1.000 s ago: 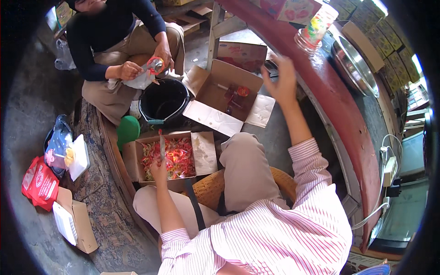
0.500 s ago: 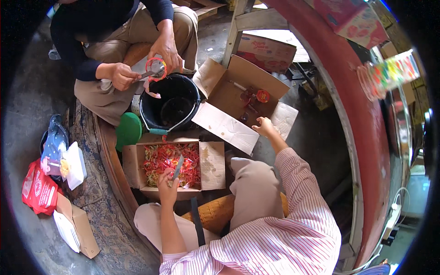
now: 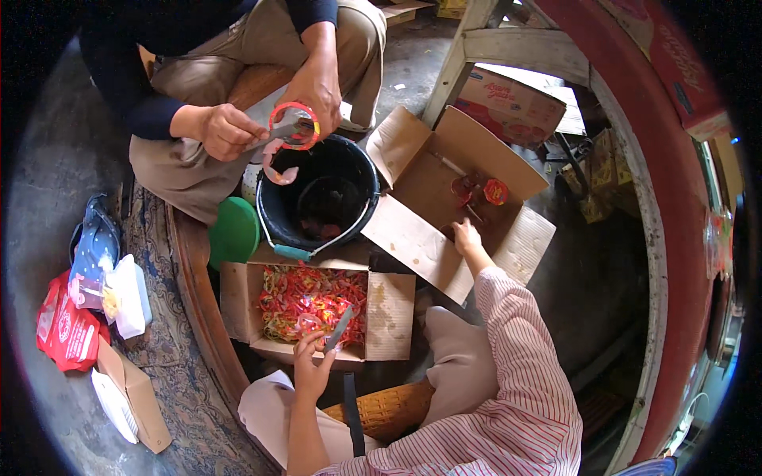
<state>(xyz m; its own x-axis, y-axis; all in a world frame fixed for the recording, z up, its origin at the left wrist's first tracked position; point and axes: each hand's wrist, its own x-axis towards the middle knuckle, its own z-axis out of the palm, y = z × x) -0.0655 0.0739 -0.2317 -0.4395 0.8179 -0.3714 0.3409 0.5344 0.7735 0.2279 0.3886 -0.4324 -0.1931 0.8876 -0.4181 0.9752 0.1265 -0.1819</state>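
My left hand (image 3: 311, 361) holds a slim grey tool (image 3: 338, 329) over the near edge of a cardboard box (image 3: 236, 295) full of red, green and yellow plastic scraps (image 3: 309, 295). My right hand (image 3: 467, 236) reaches down into a larger open cardboard box (image 3: 413, 242); whether it grips anything I cannot tell. A few red items (image 3: 482, 190) lie further in that box. Across from me, another person's hands (image 3: 226, 131) work with a tool on a red ring (image 3: 294, 125) above a black bucket (image 3: 321, 202).
A green round lid (image 3: 236, 232) leans beside the bucket. Red and blue bags (image 3: 71, 317) and a small carton (image 3: 131, 393) lie on the patterned mat at left. A wooden stool leg (image 3: 456, 67), another carton (image 3: 508, 107) and a red curved counter (image 3: 675, 198) stand at right.
My right hand has come down from the counter edge into the large open box. My left hand stays at the scrap box with the tool. The view has tilted down and closer.
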